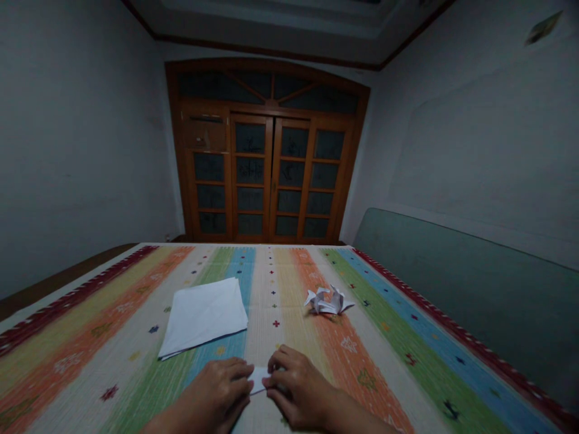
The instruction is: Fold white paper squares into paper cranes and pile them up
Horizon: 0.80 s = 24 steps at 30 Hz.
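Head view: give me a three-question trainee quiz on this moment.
1. What lies between the left hand and the right hand?
2. True or false: the origami figure sits to the right of the stack of white paper.
3. What stands beyond the far edge of the striped cover? A) a bookshelf B) wooden glass-paned doors C) a sofa

Key: 1) small folded white paper; 2) true; 3) B

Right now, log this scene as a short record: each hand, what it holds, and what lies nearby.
left hand: fingers on small folded white paper
right hand: fingers on same paper, opposite end
nearby: white paper sheets; folded paper figure
surface: striped cloth
background: wooden glazed doors
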Tool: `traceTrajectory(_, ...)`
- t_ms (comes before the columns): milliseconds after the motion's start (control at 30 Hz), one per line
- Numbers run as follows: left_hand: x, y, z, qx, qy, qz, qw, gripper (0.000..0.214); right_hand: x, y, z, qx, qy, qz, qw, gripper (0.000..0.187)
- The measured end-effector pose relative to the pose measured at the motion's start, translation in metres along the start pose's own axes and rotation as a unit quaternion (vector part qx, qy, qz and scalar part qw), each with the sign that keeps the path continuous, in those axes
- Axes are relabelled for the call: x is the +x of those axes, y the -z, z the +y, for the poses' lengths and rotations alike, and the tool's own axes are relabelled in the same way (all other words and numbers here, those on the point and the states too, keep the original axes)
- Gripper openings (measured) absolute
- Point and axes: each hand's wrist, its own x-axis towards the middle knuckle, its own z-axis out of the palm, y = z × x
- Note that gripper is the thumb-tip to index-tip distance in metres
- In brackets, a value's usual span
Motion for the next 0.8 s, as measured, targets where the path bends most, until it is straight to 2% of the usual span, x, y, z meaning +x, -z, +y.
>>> traceTrajectory(100, 0.001, 0.003, -0.002, 0.004, -0.009, -0.05, 0.999, 0.024, 0.001, -0.003, 0.003, -0.003, 0.006, 0.016, 1.0, 0.007)
traceTrajectory(167, 0.001, 0.003, -0.003, 0.005, -0.012, -0.064, 0.998, 0.023, 0.001, -0.004, 0.004, -0.001, 0.01, 0.024, 1.0, 0.008)
traceTrajectory(333, -0.001, -0.008, -0.014, 0.021, -0.031, -0.038, 0.999, 0.024, 0.002, -0.002, 0.003, 0.01, -0.019, 0.025, 0.999, 0.01)
traceTrajectory(500, 0.001, -0.017, -0.023, 0.052, -0.03, -0.027, 0.998, 0.023, 0.001, 0.005, -0.002, 0.041, -0.052, -0.016, 0.998, 0.021)
traceTrajectory(667, 0.001, -0.014, -0.018, 0.025, -0.011, -0.021, 0.999, 0.022, 0.0, 0.008, -0.003, 0.086, -0.049, -0.009, 0.995, 0.024)
traceTrajectory(800, -0.001, -0.016, -0.016, 0.005, 0.014, -0.021, 1.0, 0.007, -0.001, 0.007, -0.002, 0.129, -0.037, -0.006, 0.991, 0.028)
